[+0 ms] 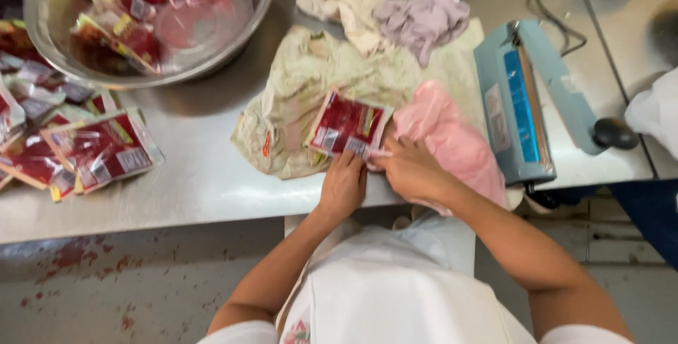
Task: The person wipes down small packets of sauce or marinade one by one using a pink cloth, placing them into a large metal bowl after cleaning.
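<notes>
A small clear pouch of red sauce (347, 124) lies flat on a stained beige cloth (304, 82) near the table's front edge. My left hand (343, 186) presses on the pouch's near edge with fingers bent. My right hand (409, 169) pinches the pouch's near right corner, resting beside a pink cloth (452, 139). Both hands touch the same pouch.
A blue heat sealer (519, 100) with a black knob stands to the right. A steel bowl (152, 22) with several red pouches sits at the back left; more pouches (78, 150) are piled at the left. Crumpled cloths (420, 19) lie behind, on the steel table (191, 188).
</notes>
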